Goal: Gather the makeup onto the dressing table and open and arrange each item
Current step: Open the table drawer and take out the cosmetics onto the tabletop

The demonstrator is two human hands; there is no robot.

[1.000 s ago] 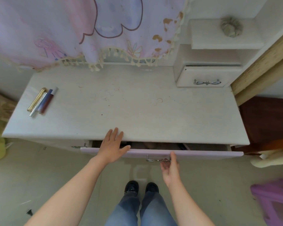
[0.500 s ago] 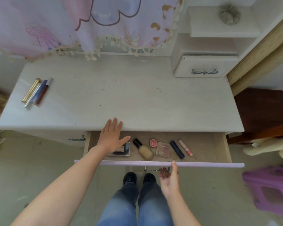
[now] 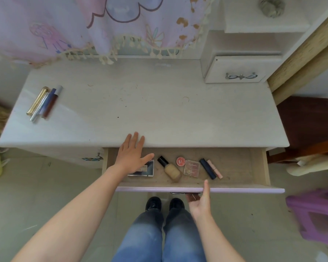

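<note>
The drawer [image 3: 197, 189] of the dressing table [image 3: 150, 110] stands pulled out. Inside lie a dark compact [image 3: 146, 170], a foundation bottle [image 3: 169, 169], a round red pot [image 3: 181, 161], a pink eyeshadow palette [image 3: 191, 168], a dark blue tube [image 3: 207, 168] and a pink tube [image 3: 214, 168]. My left hand [image 3: 133, 154] is spread flat over the drawer's left part, fingertips on the table edge, partly covering the compact. My right hand [image 3: 200, 201] curls under the drawer's handle, thumb against the front. Three slim tubes [image 3: 44, 103] lie on the table's left end.
A small shelf unit with a little drawer [image 3: 240, 72] stands at the table's back right, a grey scrunchie [image 3: 272, 6] on top. A fringed pink cloth [image 3: 83, 25] hangs over the back. A purple stool [image 3: 318, 218] sits on the floor at right.
The drawer has slid out from nearly closed to wide, pulled by my right hand at its handle, and the makeup inside has come into sight. My left hand stays over the left part.
</note>
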